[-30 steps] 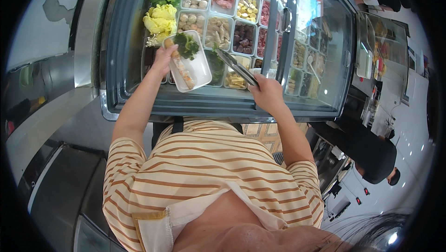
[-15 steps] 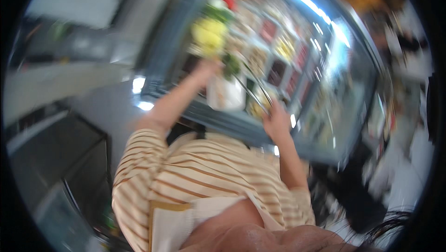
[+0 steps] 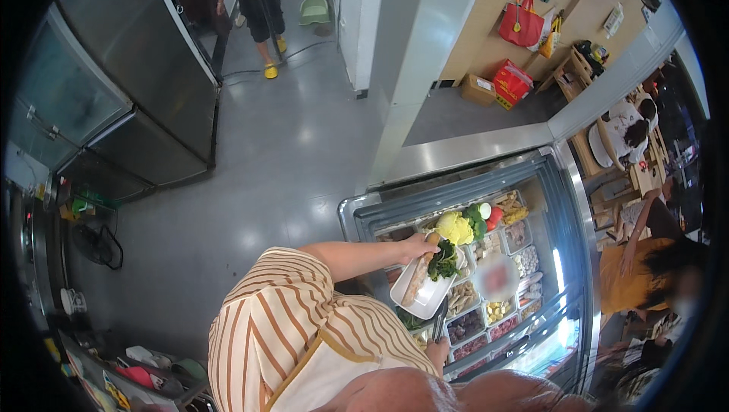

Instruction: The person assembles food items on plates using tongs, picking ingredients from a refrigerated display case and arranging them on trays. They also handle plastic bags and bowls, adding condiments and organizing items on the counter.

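Note:
My left hand (image 3: pixel 416 247) grips the far rim of a white tray (image 3: pixel 435 295), holding it tilted over a chilled display case (image 3: pixel 463 207). Dark leafy greens (image 3: pixel 443 262) and a long brownish piece of food (image 3: pixel 417 281) lie in the tray. Partly hidden by my body, my right hand (image 3: pixel 437 353) is closed around metal tongs (image 3: pixel 440 322), just nearer than the tray. Beyond the tray sit a yellow cauliflower-like head (image 3: pixel 454 227), green broccoli (image 3: pixel 476 220) and red tomatoes (image 3: pixel 494 217). Several containers of sliced foods fill the case.
A white pillar (image 3: pixel 404 70) rises behind the case. To the left are tall dark cabinets (image 3: pixel 144 55) and a floor fan (image 3: pixel 99 246). One person in yellow shoes (image 3: pixel 271 70) walks at the far left; another in an orange top (image 3: pixel 626 271) is beyond the case's right side.
My view has swung left and sharpened, so the case now appears lower right. The tongs were reaching toward the greens at the tray; now they are lower, beside it. My left hand keeps the tray.

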`<state>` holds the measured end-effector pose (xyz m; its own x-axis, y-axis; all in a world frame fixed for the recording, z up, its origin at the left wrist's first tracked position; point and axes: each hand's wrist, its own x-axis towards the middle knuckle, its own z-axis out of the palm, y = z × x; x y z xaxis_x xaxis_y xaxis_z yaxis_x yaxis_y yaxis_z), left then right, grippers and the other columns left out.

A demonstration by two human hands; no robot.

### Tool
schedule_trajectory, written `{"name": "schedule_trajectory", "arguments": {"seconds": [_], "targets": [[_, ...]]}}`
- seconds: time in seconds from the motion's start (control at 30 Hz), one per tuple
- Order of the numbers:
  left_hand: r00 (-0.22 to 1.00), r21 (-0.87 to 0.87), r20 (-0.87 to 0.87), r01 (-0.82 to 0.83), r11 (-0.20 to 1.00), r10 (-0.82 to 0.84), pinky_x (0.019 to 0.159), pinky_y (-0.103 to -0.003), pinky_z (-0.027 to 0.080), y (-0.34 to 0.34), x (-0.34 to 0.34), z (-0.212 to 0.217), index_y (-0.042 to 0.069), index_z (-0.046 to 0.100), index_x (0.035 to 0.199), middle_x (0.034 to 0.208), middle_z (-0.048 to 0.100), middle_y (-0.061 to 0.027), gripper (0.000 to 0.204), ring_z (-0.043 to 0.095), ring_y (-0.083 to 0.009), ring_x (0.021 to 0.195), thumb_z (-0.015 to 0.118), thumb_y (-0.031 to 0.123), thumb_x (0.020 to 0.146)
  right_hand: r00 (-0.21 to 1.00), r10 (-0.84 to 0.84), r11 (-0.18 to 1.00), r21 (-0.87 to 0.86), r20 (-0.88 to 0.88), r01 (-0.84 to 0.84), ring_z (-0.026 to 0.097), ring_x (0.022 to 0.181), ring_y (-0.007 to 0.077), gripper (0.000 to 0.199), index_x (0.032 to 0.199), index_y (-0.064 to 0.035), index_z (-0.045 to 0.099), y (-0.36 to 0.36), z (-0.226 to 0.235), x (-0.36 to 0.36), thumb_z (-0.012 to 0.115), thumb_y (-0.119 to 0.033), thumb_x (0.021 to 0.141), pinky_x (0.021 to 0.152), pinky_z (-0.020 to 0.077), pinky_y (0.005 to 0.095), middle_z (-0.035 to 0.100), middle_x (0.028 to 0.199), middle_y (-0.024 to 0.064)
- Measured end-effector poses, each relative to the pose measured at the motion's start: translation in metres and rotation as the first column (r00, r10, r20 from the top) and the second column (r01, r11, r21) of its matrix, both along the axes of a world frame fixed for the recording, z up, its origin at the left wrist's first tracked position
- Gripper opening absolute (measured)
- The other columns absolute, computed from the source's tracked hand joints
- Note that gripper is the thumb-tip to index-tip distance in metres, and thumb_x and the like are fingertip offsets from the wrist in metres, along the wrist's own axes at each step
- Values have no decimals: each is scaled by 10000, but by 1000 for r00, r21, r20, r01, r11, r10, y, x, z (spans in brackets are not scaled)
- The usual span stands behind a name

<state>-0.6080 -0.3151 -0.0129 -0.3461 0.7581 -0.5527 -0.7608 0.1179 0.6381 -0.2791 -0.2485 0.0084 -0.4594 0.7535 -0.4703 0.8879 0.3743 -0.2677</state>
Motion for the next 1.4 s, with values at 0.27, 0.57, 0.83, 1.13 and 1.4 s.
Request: {"name": "schedule_trajectory", "arguments": {"seconds": [0.27, 0.57, 0.83, 1.13, 1.4], "targets": [[997, -45, -52, -50, 998, 48, 766, -342, 478, -32, -2, 5, -62, 533, 1096, 985, 588, -120, 410, 564, -186, 867, 668, 150, 772, 974, 58, 996, -83, 217, -40, 578, 922, 428, 315, 964, -13, 522, -34, -29, -24, 582, -235, 749, 789, 444, 500, 613, 928, 251], [1000, 35, 23, -8, 999, 7, 743, -349, 490, -30, 0, -21, -30, 537, 1085, 957, 587, -94, 349, 571, -184, 841, 649, 123, 792, 958, -76, 997, 25, 278, 72, 596, 883, 412, 324, 973, -38, 485, -63, -17, -33, 616, -258, 775, 740, 444, 507, 629, 914, 227], [996, 46, -85, -5, 999, 9, 827, -321, 456, -17, 9, -35, -6, 498, 1185, 1073, 558, -79, 428, 539, -166, 941, 660, 91, 800, 991, -91, 996, 20, 96, 89, 584, 894, 430, 362, 1033, -18, 501, -58, -28, -13, 614, -266, 796, 741, 444, 487, 623, 904, 244], [987, 49, -85, 143, 988, -139, 642, -351, 462, 14, 75, 11, 0, 571, 962, 841, 582, -76, 235, 542, -166, 717, 656, 134, 787, 798, -470, 882, -168, -378, 440, 608, 894, 337, 332, 1067, 76, 528, -60, 27, 39, 598, -91, 790, 768, 455, 427, 615, 963, 223], [993, 95, 4, 118, 988, -119, 853, -418, 492, -2, 123, 89, 4, 484, 1192, 1084, 588, -130, 346, 595, -256, 963, 503, 180, 896, 572, -430, 848, -96, -698, 521, 567, 837, 400, 332, 1116, -49, 491, -40, 81, 146, 559, -216, 838, 699, 436, 446, 579, 863, 230]]}}
